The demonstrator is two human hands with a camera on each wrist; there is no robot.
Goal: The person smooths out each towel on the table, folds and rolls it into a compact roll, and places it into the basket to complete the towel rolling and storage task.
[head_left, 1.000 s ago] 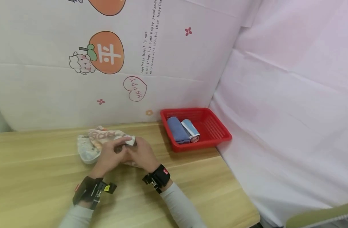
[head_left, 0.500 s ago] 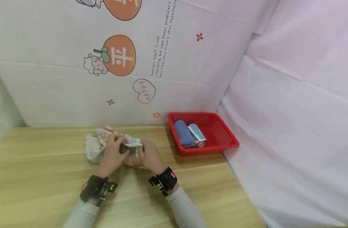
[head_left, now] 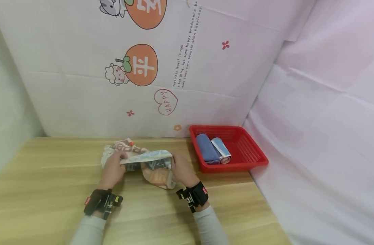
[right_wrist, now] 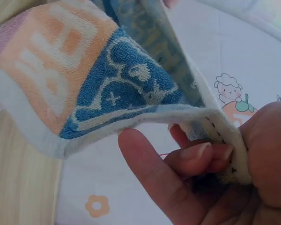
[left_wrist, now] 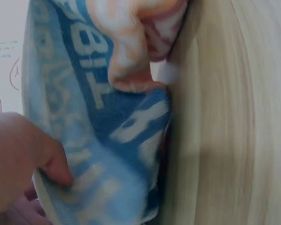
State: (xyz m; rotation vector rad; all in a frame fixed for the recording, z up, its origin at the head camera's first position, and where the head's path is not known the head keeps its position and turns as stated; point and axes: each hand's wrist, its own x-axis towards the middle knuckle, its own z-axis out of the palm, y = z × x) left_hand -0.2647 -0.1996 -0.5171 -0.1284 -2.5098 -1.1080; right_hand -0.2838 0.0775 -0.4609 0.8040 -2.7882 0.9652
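Observation:
A towel (head_left: 157,177) with blue, orange and pink patches and pale lettering is stretched by its top edge between both hands. The left hand (head_left: 113,168) pinches one end of that edge, its thumb lying on the light blue side in the left wrist view. At the other end, the right hand (head_left: 184,170) grips a white-hemmed corner, with fingers (right_wrist: 192,159) curled at the hem in the right wrist view. The lower part of the towel (right_wrist: 51,70) hangs in loose folds. Behind the left hand lies bunched pale printed cloth (head_left: 106,154); whether it belongs to the same towel I cannot tell.
A red plastic basket (head_left: 251,149) stands at the back right of the wooden table (head_left: 150,217). Inside it are a rolled blue cloth (head_left: 207,149) and a rolled light blue and white cloth (head_left: 221,149). A printed white sheet (head_left: 83,102) hangs behind the table.
The hands have moved apart, drawing the towel's edge from a small bunched piece into a wide stretched strip. The head view has shifted left, so the basket appears further right.

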